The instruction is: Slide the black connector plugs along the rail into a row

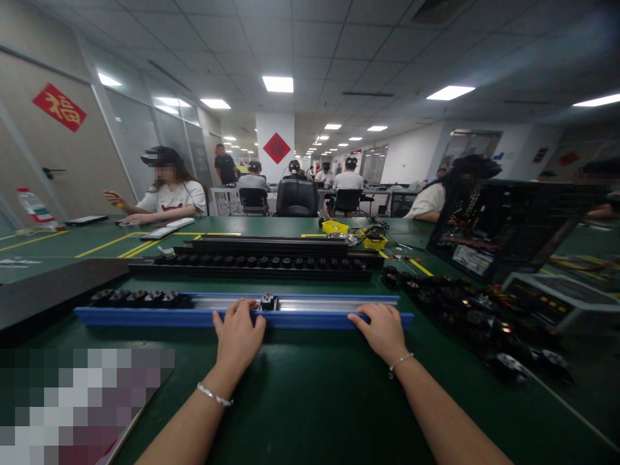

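A long blue channel rail (310, 319) lies across the green table in front of me. Several black socket-like modules (145, 296) sit in a row in its left part, and one single module (268, 301) stands apart near its middle. My left hand (239, 332) grips the rail's front wall just left of that single module, thumb in front and fingers over the top edge; the fingertips are partly hidden. Toward the rail's right end, my right hand (383, 329) is closed over the same wall, its thumb along the front.
Behind lies a black rail (252, 274) filled with similar modules. Loose modules (465, 316) are heaped at right, beside a metal power-supply box (557, 300) and an open computer case (489, 226). A dark panel (58, 294) lies at left. Two co-workers sit across the table.
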A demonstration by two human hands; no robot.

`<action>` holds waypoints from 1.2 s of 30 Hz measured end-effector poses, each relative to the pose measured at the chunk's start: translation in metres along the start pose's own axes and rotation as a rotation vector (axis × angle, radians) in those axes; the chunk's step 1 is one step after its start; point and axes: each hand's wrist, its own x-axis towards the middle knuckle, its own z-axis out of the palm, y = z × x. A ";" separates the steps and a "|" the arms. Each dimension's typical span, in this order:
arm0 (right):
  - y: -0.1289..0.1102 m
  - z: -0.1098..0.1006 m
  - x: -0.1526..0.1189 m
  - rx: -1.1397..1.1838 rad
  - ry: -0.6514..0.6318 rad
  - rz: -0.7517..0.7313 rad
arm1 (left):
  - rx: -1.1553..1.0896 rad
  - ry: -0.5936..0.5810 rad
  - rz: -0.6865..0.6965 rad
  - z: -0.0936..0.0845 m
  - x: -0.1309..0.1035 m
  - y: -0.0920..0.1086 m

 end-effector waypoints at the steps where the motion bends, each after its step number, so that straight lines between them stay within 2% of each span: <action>1: 0.000 0.000 0.000 -0.002 0.002 -0.001 | -0.001 -0.005 0.009 0.000 0.000 0.000; 10: 0.000 0.000 0.000 0.000 0.002 0.004 | 0.006 -0.036 0.106 0.001 -0.001 0.000; 32: -0.004 -0.004 0.000 -0.005 -0.012 0.016 | 0.027 -0.112 0.201 0.004 -0.003 0.001; 36: -0.006 -0.004 -0.001 -0.001 0.022 0.009 | 0.051 -0.114 0.208 0.003 -0.004 0.003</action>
